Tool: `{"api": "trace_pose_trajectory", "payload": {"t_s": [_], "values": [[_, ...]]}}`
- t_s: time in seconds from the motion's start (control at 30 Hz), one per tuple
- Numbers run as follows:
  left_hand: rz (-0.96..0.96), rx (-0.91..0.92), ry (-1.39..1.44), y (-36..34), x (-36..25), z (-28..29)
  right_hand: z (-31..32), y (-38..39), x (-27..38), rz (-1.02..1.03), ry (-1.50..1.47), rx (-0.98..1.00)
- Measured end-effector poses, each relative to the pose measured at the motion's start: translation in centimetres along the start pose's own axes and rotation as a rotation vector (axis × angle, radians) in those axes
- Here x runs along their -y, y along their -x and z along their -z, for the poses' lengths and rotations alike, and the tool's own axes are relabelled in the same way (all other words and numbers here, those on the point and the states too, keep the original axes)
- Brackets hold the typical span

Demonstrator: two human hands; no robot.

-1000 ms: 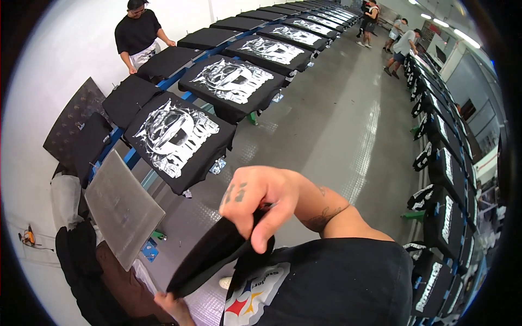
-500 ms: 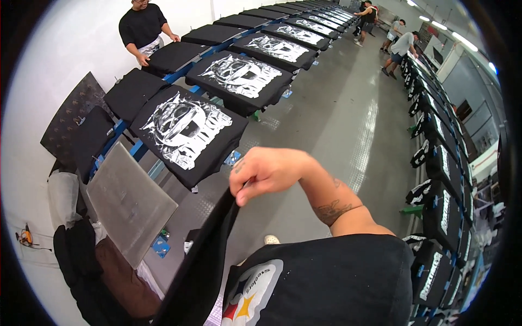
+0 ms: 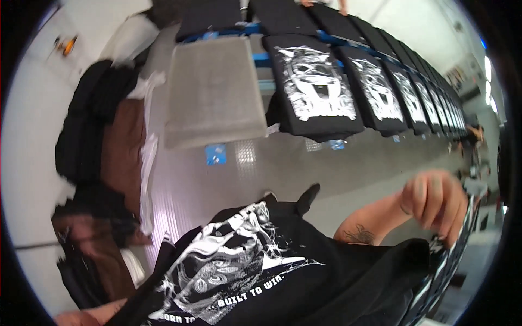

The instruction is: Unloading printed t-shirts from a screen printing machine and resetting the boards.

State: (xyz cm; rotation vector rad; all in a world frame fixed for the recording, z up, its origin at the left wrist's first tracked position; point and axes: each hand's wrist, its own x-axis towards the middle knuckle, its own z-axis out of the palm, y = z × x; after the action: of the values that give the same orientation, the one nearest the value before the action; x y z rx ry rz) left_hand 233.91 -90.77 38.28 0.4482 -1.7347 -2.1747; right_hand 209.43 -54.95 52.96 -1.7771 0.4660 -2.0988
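Note:
A black T-shirt (image 3: 348,282) with a white and grey print and lettering hangs spread across my front. My right hand (image 3: 435,201), slightly blurred, pinches an upper edge of it at the right. At the lower left corner my left hand (image 3: 79,319) is cut off by the picture's edge. Its fingers do not show, though the shirt's cloth runs close by it. Ahead of me stands a bare grey flat pallet (image 3: 212,89). Beside it a black shirt with a white print (image 3: 318,81) lies stretched over another pallet.
A row of pallets with printed black shirts (image 3: 375,89) runs away to the right on a blue frame (image 3: 258,57). Black cloth (image 3: 87,130) and brown cloth (image 3: 122,146) are piled at the left. Another person's hand (image 3: 342,6) shows at the top. A tiled grey floor (image 3: 261,168) lies between.
My view has turned left toward the bare pallet. The black cloth, bunched below my right hand before, is now spread wide with its print showing. My right hand has moved right, and my left has come into view.

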Motion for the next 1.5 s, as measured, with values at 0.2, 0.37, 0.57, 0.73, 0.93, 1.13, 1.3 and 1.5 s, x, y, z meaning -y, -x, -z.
{"api": "trace_pose_trajectory", "payload": {"t_s": [0.2, 0.37, 0.57, 0.73, 0.93, 1.13, 1.3, 1.5], "values": [[0.258, 0.029, 0.286, 1.7, -5.8, -5.6, 4.9, 1.4, -23.3, -0.856, 0.535, -0.685], [-0.205, 0.759, 0.243, -2.5, -4.5, -4.3, 5.1, 5.2, -34.3, -1.053, 0.417, -0.614], [-0.126, 0.610, 0.311, -8.9, -5.4, -3.1, 10.9, 3.5, -45.0, -0.878, 0.816, 0.152], [0.028, 0.473, 0.336, -14.1, -5.1, -1.6, 13.8, 4.0, -54.4, -0.890, 0.950, 0.455], [0.103, 0.279, 0.389, -17.2, -5.0, -0.3, 15.1, 6.6, -59.0, -0.806, 1.027, 0.693], [0.153, 0.225, 0.465, -18.5, -4.3, 0.7, 15.4, 7.3, -61.3, -0.738, 1.067, 0.730], [0.151, 0.123, 0.512, -18.3, -4.4, 0.6, 15.5, 7.3, -61.3, -0.635, 1.049, 0.726], [0.165, 0.163, 0.542, -17.4, -3.8, 0.5, 14.5, 7.2, -61.8, -0.626, 1.078, 0.766]]}}
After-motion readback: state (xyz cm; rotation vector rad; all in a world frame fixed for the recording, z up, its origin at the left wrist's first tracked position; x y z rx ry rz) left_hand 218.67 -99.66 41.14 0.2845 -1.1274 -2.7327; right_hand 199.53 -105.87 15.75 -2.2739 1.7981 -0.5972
